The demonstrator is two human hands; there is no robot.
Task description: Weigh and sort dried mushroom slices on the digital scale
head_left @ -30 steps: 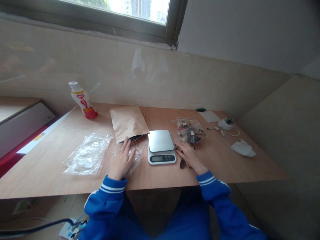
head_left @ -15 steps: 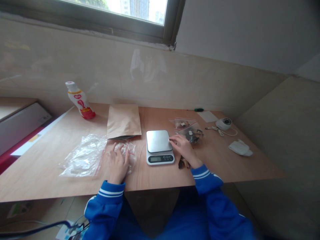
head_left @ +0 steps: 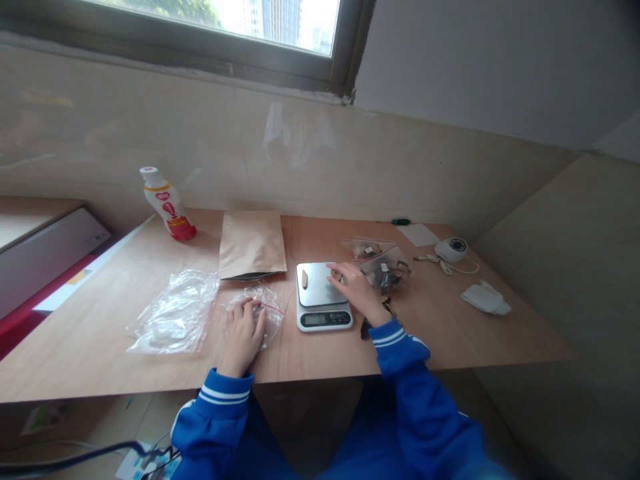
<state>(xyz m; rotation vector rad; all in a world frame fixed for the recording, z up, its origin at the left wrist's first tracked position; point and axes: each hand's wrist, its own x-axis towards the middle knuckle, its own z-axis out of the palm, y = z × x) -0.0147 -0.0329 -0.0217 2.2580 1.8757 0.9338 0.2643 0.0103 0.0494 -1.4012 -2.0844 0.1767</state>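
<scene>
The right hand (head_left: 351,288) reaches over the right edge of a digital kitchen scale (head_left: 320,317), its fingers lying nearly straight and close together, with the fingertips (head_left: 333,269) at or just over the steel platform; it holds nothing that can be seen. A small pale sliver (head_left: 305,279) lies on that platform, to the left of those fingertips and not touching them. Just right of the hand, a clear zip bag of dark dried pieces (head_left: 386,273) sits against its outer side, and a second zip bag (head_left: 367,249) lies just beyond that one, further from the hand. A loose dark piece (head_left: 368,327) lies on the counter (head_left: 430,327) beneath the right wrist, close to the blue striped sleeve (head_left: 397,348). The left hand (head_left: 243,335) rests palm down with its fingers lightly curled on a small clear zip bag (head_left: 265,319); whether it grips the bag cannot be told. A large clear zip bag (head_left: 175,315) lies just left of that hand, and a kraft paper pouch (head_left: 251,245) lies beyond it, near the scale. Further beyond the left hand, a white and red plastic bottle (head_left: 169,207) stands upright by the wall, well apart from both hands.
</scene>
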